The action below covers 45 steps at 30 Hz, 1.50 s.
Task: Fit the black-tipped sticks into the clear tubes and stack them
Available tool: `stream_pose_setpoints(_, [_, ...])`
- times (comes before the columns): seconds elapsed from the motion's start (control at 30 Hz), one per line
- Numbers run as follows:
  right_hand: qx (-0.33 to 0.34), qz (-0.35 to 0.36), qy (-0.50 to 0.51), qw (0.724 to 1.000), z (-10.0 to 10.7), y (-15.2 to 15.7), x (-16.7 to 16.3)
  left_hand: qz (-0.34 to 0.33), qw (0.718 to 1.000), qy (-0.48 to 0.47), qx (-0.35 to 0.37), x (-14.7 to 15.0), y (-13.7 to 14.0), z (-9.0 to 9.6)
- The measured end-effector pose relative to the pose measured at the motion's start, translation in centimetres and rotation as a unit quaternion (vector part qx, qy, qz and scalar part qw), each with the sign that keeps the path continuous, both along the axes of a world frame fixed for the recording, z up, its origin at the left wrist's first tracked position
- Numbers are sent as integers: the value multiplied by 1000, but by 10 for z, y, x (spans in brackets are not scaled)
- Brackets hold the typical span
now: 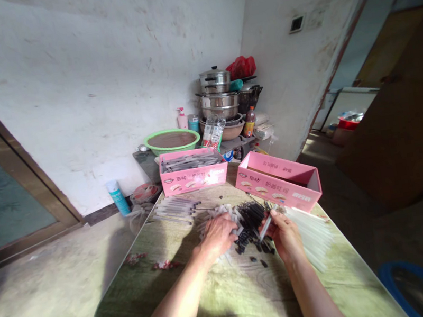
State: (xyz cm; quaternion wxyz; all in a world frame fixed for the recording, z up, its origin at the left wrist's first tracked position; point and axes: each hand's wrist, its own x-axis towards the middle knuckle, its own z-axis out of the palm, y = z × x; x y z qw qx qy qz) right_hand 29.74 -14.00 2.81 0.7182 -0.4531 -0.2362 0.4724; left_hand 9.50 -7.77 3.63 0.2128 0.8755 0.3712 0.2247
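My left hand [219,232] is over a pile of small whitish plastic pieces [222,213] in the middle of the table. Its fingers are curled together among them; what they pinch is hidden. Between the fingers of my right hand [283,230] is a slim, pale pen barrel [265,226], held at a slant. A heap of black pen parts [251,219] lies between both hands, with a few loose black pieces [264,263] nearer me. Several clear pen barrels [312,236] are spread to the right of my right hand. Assembled-looking pens [175,210] with dark tips lie at the left.
A pink box [194,180] full of pens stands at the table's back edge; another pink box [277,183] sits right of it. Behind are a green basin [173,148] and stacked steel pots [218,98]. A blue spray can [118,198] stands on the floor left.
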Motion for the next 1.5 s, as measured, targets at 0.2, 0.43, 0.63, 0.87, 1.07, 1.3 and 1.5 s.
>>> stream_pose_setpoints(0.2, [-2,51,-34,998,2,-3,-4,0,995,-89,-41,1,3,-5])
stream_pose_setpoints(0.43, [15,129,-221,967,-5,-5,-13,77,853,-427,-291,8,19,-17])
stream_pose_setpoints(0.63, [6,225,-339,914,-7,-8,-18,90,778,-504,-363,4,20,-13])
stream_pose_setpoints(0.87, [19,229,-375,898,-7,-8,-17,66,787,-500,-355,11,16,-15])
stream_pose_setpoints(1.07, [16,233,-370,899,-3,-9,-20,69,805,-471,-355,12,15,-15])
stream_pose_setpoints(1.3, [19,223,-389,894,-5,-8,-22,62,806,-459,-368,17,14,-17])
stream_pose_setpoints(1.5, [-4,248,-300,921,-3,-11,-20,26,813,-467,-347,18,12,-19])
